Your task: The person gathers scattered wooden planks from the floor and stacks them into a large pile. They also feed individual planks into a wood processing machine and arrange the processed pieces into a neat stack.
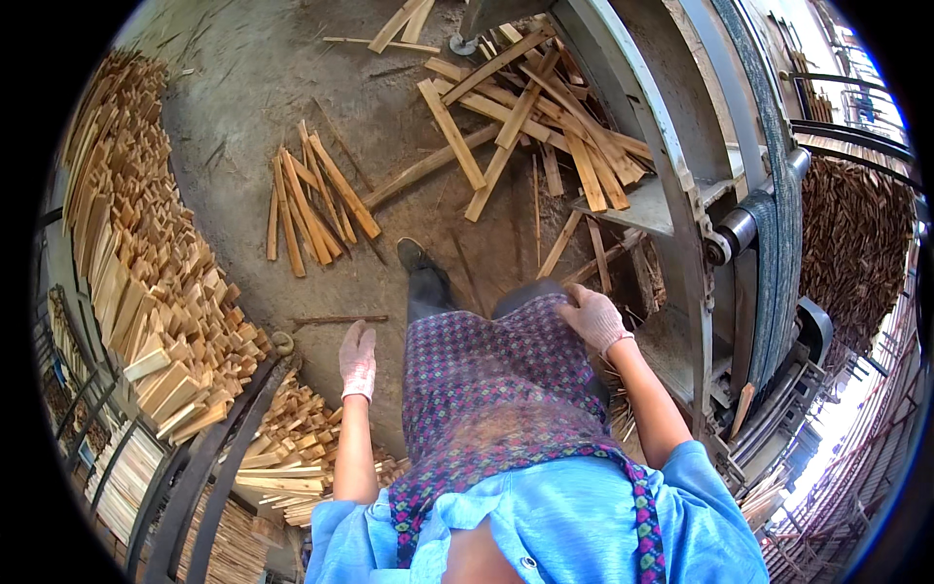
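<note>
My left hand (358, 362), in a pale knitted glove, hangs over the floor at my left side. Its fingers are stretched out and it holds nothing. My right hand (592, 317), gloved the same way, lies against the edge of my patterned apron (486, 360) by my right thigh, fingers extended and without an object. On the concrete ahead lies a small bunch of wooden strips (309, 200). Farther off to the right, a loose heap of boards (525, 112) lies crisscrossed against the machine frame (671, 165).
Tall stacks of cut wood (161, 263) line the left side, with dark metal bars (199, 467) beside them. A belt with rollers (773, 243) runs along the machine at my right. One stick (341, 319) lies on the floor near my left hand.
</note>
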